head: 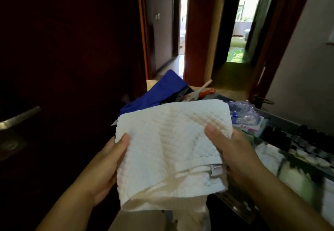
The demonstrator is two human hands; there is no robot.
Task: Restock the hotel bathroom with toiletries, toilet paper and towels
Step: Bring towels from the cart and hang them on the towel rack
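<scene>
Dim hallway doors fill the upper frame, and a supply cart (282,120) crowds the right edge with small dark bottles (305,135) and packets. At centre frame we hold a folded white towel (169,145) between both hands. Our left hand (106,165) grips its left edge and our right hand (233,156) its right edge, thumbs on top, fingers curled beneath. It spans side to side, so neither hand is nearer; carrying it to the bathroom likely comes next.
</scene>
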